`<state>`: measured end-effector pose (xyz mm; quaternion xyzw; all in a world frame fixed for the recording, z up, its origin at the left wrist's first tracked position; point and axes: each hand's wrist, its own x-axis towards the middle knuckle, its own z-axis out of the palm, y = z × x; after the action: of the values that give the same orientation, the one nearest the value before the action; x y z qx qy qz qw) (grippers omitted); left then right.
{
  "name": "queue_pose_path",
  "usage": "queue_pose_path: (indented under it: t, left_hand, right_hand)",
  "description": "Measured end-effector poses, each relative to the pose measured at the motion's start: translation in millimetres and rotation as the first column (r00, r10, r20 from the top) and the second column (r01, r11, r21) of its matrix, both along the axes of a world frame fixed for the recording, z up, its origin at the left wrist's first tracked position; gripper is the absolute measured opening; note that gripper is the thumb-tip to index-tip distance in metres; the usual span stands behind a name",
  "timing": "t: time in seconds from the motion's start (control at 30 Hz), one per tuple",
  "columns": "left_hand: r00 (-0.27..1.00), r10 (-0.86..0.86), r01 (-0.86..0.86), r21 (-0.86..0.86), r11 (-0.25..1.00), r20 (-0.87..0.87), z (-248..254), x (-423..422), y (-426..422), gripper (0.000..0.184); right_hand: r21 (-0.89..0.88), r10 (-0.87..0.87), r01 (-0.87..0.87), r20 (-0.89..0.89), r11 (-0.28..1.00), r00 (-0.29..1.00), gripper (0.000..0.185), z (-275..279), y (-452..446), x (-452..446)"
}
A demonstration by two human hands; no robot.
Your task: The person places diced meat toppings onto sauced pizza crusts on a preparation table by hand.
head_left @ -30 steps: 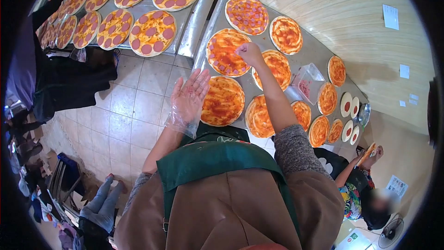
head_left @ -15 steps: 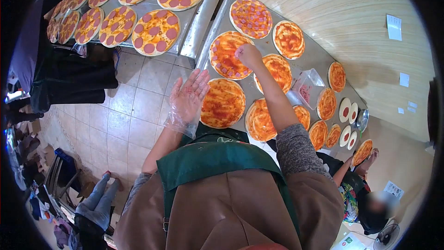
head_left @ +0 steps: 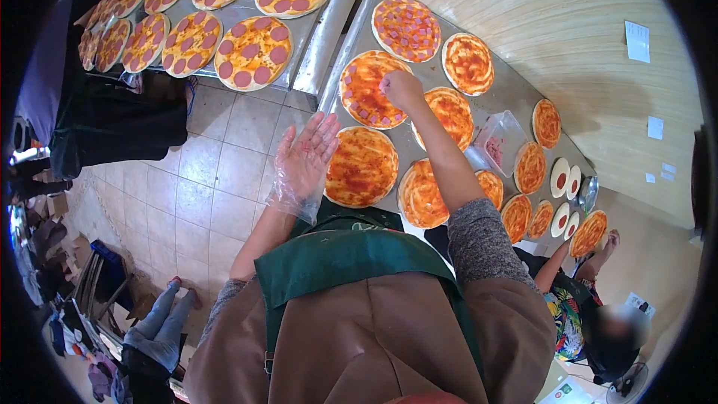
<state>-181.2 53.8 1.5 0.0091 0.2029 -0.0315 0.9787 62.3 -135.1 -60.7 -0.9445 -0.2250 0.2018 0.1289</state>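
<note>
My left hand [head_left: 307, 153], in a clear plastic glove, is held palm up with fingers spread, beside the near sauced pizza base [head_left: 362, 167]; small pink bits lie on its palm. My right hand [head_left: 402, 91] is closed over the right side of a sauced pizza [head_left: 366, 78] that has pink cubes along its left and lower edge. What its fingers pinch is too small to make out. Behind it lies a pizza covered with pink cubes [head_left: 406, 29]. A clear plastic tub [head_left: 499, 142] with pink pieces stands right of my right forearm.
More sauced bases [head_left: 467, 64] lie on the metal table [head_left: 516, 82]. Pizzas with round slices [head_left: 253, 53] fill another table at upper left. A person in dark clothes [head_left: 120, 120] stands at left. At lower right a co-worker holds a sauced base [head_left: 588, 233].
The co-worker's pizza base has turned to face the camera and moved nearer the table. My right hand stays closed over the same pizza, my left hand stays palm up. The view has shifted slightly.
</note>
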Motion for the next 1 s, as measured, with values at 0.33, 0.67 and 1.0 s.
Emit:
queue_pose_path:
  t: [0.33, 0.67, 1.0]
  left_hand:
    - [1.0, 0.015, -0.015, 0.004, 1.0, 0.02, 0, -3, 3, 0.061]
    - [1.0, -0.005, 0.006, -0.047, 0.999, 0.018, 6, 0, -4, 0.061]
    - [0.999, -0.039, 0.039, -0.038, 0.999, -0.007, 8, 1, -11, 0.061]
  right_hand:
    - [0.334, -0.291, 0.305, -0.092, 0.892, 0.952, 0.01, 9, -49, 7]
    - [0.356, -0.443, 0.458, -0.126, 0.815, 0.887, 0.023, -28, -102, -9]
    - [0.39, -0.467, 0.518, -0.225, 0.762, 0.855, 0.023, -17, -69, -21]
